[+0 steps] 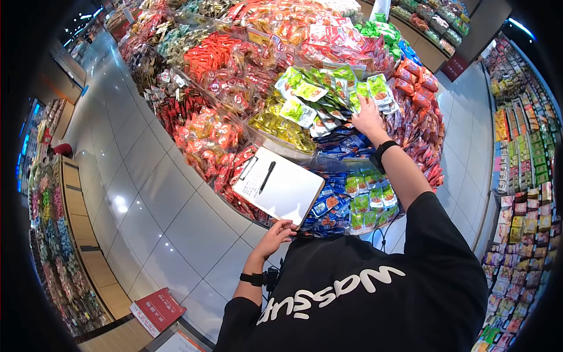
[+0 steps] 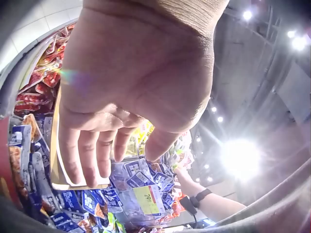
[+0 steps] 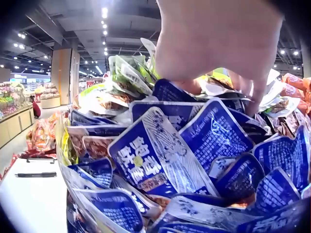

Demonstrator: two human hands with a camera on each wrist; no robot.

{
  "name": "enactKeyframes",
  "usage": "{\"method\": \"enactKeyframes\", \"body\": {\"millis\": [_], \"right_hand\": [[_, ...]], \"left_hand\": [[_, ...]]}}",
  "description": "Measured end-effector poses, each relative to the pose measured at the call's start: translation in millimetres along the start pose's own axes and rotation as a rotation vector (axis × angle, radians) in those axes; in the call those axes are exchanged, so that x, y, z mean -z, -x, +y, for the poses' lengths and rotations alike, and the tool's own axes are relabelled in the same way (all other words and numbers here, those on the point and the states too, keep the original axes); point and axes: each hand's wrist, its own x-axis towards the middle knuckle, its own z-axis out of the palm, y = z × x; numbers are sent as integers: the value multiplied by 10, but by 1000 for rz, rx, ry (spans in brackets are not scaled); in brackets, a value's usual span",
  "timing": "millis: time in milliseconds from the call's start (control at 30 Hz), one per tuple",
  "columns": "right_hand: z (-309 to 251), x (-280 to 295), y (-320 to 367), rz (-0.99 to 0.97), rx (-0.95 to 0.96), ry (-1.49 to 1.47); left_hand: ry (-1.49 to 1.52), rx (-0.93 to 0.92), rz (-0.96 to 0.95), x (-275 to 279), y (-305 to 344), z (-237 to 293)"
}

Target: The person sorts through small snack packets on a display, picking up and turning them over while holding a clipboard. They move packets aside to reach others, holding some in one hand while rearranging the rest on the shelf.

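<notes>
In the head view my right hand (image 1: 369, 120) reaches into a heap of green-and-white snack packets (image 1: 305, 91), gripping one packet (image 3: 216, 86) between thumb and fingers. Its fingertips are partly hidden among the packets in the right wrist view. My left hand (image 1: 278, 236) rests at the near edge of a clipboard (image 1: 293, 190), with loosely extended fingers (image 2: 87, 150) over that edge and the thumb apart. White paper with some handwriting is on the clipboard, and a black pen (image 1: 267, 178) lies across it. Blue snack packets (image 3: 150, 150) are piled below my right hand.
Clear dividers split the round display into sections. Red packets (image 1: 205, 132) fill its left part, yellow packets (image 1: 281, 126) its middle, and orange-red packets (image 1: 416, 82) its right. A price tag (image 2: 148, 199) faces outward. Shelves (image 1: 522, 234) stand across the tiled aisle.
</notes>
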Motion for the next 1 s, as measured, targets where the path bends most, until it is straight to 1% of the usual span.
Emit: {"method": "enactKeyframes", "body": {"millis": [67, 200, 300, 333, 467, 600, 733, 833, 900, 1000], "right_hand": [[11, 34, 19, 30, 19, 21], [21, -48, -37, 114, 28, -53], [21, -4, -44, 104, 14, -97], [111, -60, -109, 97, 37, -127], [146, -44, -168, 20, 23, -90], [58, 7, -139, 9, 6, -22], [23, 147, -143, -59, 13, -26], [36, 69, -152, -17, 18, 20], [88, 75, -126, 77, 89, 49], [169, 108, -112, 157, 66, 59]], "left_hand": [[-4, 3, -6, 57, -12, -5], [4, 4, -2, 130, -71, 2], [-27, 11, -17, 133, -116, 19], [-40, 11, -23, 131, -137, 20], [-74, 5, -39, 117, -200, 15], [-77, 8, -33, 101, -212, -2], [-71, 19, -37, 48, -218, -81], [-66, 13, -33, -8, -162, -59], [-56, 7, -11, -40, -107, -26], [-30, -5, 23, -49, -61, -85]]}}
